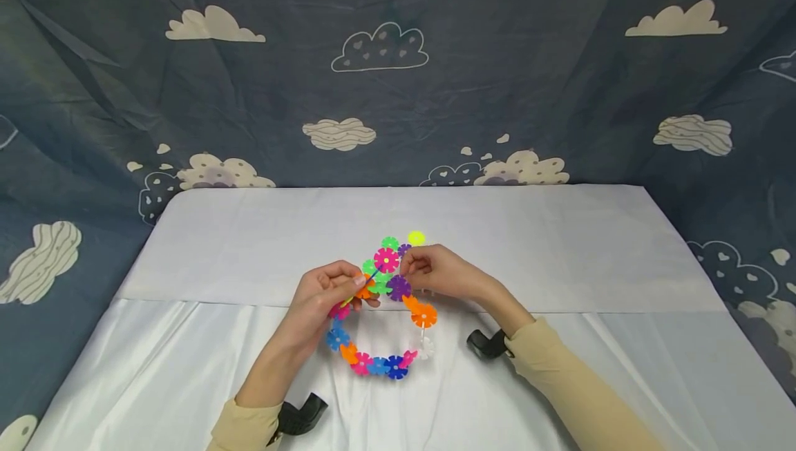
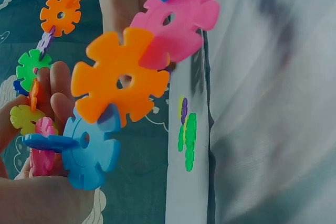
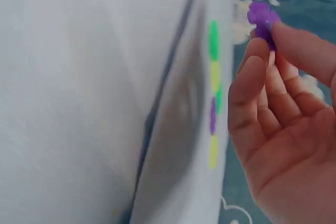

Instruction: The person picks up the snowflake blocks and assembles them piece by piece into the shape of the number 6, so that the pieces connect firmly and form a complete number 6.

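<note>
My left hand (image 1: 326, 292) pinches one side of a ring-shaped chain of slotted plastic flower discs (image 1: 394, 367). The chain has blue, orange, pink, white and purple pieces, and hangs down between the two hands. In the left wrist view an orange disc (image 2: 123, 80) and a light blue disc (image 2: 86, 153) of it show close up, with a yellow disc (image 2: 26, 119) at the left fingers. My right hand (image 1: 443, 272) is at the chain's upper right; thumb and forefinger pinch a purple disc (image 3: 261, 15), seen in the right wrist view.
Loose discs lie on the white-covered table (image 1: 218, 251) beyond the hands, among them a yellow one (image 1: 416, 237) and a green one (image 1: 390, 242). A dark cloth with cloud prints (image 1: 485, 92) hangs behind the table. Black wrist mounts (image 1: 301, 415) stick out by both sleeves.
</note>
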Motion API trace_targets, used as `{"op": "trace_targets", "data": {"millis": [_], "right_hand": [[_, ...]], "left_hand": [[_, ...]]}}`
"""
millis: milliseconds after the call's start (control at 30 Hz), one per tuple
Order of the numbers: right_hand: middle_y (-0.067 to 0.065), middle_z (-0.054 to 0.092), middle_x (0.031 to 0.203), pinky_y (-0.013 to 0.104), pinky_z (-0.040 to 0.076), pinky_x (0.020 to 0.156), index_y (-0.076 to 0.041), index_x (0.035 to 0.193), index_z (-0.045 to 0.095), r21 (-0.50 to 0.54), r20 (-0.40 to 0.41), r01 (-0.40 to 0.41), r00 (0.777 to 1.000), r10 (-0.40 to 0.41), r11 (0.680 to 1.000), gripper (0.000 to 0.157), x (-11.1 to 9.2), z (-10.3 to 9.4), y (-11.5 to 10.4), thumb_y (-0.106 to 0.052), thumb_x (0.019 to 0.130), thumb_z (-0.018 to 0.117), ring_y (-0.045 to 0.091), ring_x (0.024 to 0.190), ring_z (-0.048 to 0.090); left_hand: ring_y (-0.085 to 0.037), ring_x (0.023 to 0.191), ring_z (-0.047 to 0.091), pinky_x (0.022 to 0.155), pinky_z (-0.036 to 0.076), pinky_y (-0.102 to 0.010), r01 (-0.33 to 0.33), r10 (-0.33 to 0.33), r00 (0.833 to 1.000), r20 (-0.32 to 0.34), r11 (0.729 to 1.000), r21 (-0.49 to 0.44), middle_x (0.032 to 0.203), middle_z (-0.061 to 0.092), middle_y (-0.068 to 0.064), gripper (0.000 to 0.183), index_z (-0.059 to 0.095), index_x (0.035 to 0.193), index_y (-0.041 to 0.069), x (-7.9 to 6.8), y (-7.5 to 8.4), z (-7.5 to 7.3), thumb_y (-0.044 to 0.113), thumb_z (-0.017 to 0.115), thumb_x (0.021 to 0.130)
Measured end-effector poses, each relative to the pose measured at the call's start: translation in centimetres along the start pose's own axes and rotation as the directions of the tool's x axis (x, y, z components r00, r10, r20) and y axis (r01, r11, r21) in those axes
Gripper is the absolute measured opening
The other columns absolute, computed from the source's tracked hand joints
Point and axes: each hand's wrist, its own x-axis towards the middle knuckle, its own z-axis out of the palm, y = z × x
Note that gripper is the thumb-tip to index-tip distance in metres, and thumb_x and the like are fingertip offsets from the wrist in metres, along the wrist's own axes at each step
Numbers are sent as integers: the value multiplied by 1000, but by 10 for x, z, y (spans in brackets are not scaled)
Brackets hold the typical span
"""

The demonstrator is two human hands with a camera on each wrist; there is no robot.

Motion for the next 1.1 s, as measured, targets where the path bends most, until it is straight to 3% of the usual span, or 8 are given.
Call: {"op": "trace_targets", "data": {"millis": [100,200,333,433,633,833,1100], "right_hand": [[8,62,85,35,54,69,-2,101,64,46,-98,2,995,3,999,12,-14,0,-3,2,90,62,26,73,57],[7,64,89,36,55,72,-6,106,68,54,-217,13,976,-1,998,14,-26,1,-7,-4,92,65,25,76,60],[5,67,94,43,56,77,-11,111,70,87,-378,14,926,20,996,16,-44,2,-17,-13,94,67,32,83,64],[5,67,97,42,57,79,-11,112,68,115,-453,35,891,21,993,18,-57,3,-28,-14,95,67,35,86,65],[7,64,98,30,57,76,-8,113,64,120,-518,140,853,-58,983,17,-74,2,-46,-12,96,65,28,83,64],[13,61,98,31,57,78,-6,117,60,146,-541,261,828,-144,954,18,-76,7,-51,-10,99,59,27,83,62],[9,62,99,29,55,80,-3,114,62,105,-581,327,786,-210,939,16,-75,16,-56,-6,98,59,27,85,62]], "left_hand": [[-20,66,65,68,51,-30,-8,8,1000,-3,1000,1,81,72,-9,16,61,99,-3,0,0,2,13,63,95],[-19,65,64,68,51,-31,-8,8,1000,-4,1000,1,81,72,-9,16,61,98,-3,0,0,3,12,63,95],[-20,64,62,69,51,-32,-2,3,1000,-9,1000,10,80,72,-8,16,62,99,-3,-1,1,6,12,64,95],[-22,64,60,72,50,-33,-7,8,1000,-11,1000,27,77,70,-7,17,62,98,-3,-2,1,9,13,65,94],[-24,66,60,76,45,-38,-30,29,1000,7,998,60,71,67,-8,16,61,96,-2,-6,2,14,13,65,94],[-23,69,65,71,46,-35,-40,37,998,41,997,68,77,70,-14,17,59,95,-2,-10,3,19,14,64,95],[-25,73,70,63,49,-30,-54,47,995,85,996,78,79,71,-14,17,58,97,-5,-10,4,24,12,62,96]]}}
